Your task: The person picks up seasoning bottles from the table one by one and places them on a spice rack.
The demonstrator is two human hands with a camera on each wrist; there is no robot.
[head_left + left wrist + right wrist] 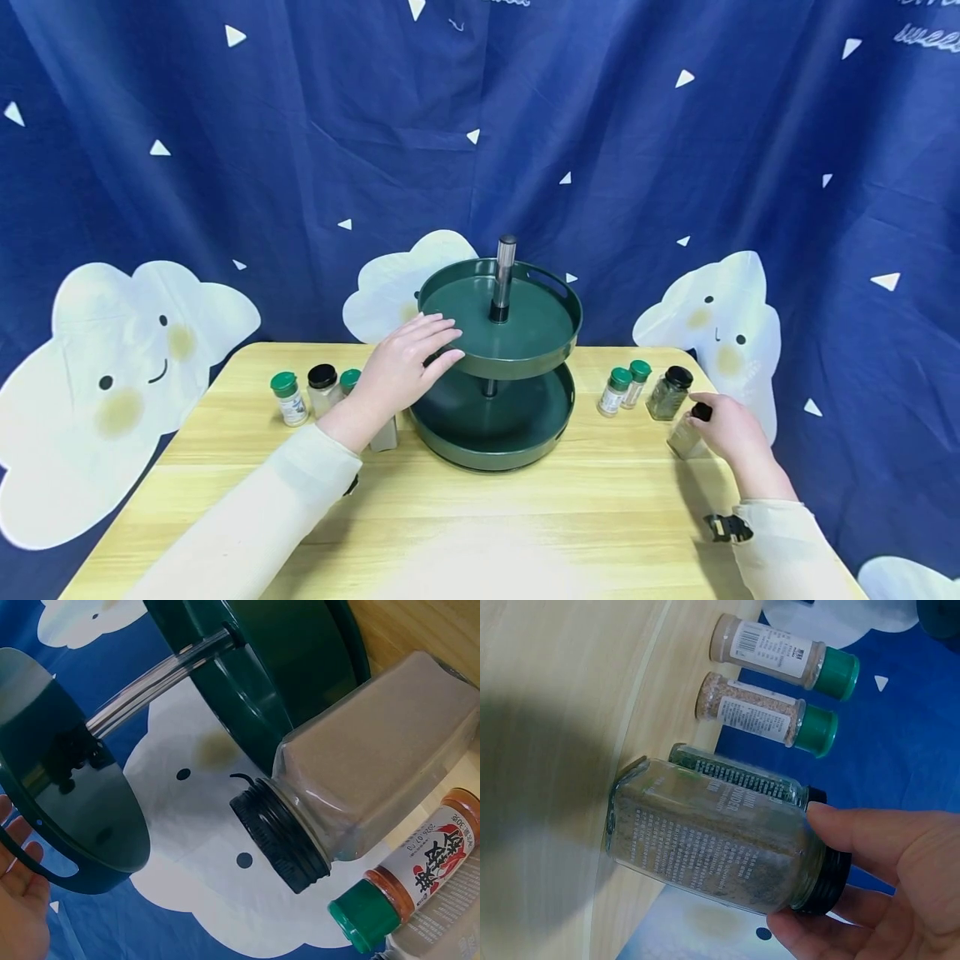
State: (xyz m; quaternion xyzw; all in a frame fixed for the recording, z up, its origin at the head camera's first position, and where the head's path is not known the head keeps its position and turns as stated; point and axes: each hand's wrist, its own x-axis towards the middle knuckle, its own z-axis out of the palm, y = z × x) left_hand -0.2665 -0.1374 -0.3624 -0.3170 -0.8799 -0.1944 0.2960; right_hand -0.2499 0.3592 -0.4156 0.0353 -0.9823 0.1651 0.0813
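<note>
Powder (759, 876) sits inside the jar (697, 832) the right grip (735, 429) holds.

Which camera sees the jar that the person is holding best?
The right wrist view: the jar is big there, with its printing and black lid showing, though the right grip covers part of the lid. The head view shows it small and partly hidden. The left wrist view doesn't show it.

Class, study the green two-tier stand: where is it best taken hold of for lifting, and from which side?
Probably by the metal post, wrapping a hand round it from the front and above. The post is slim and upright, rises from the middle of the upper tray and sticks up past its rim; the blue curtain hangs behind.
</note>
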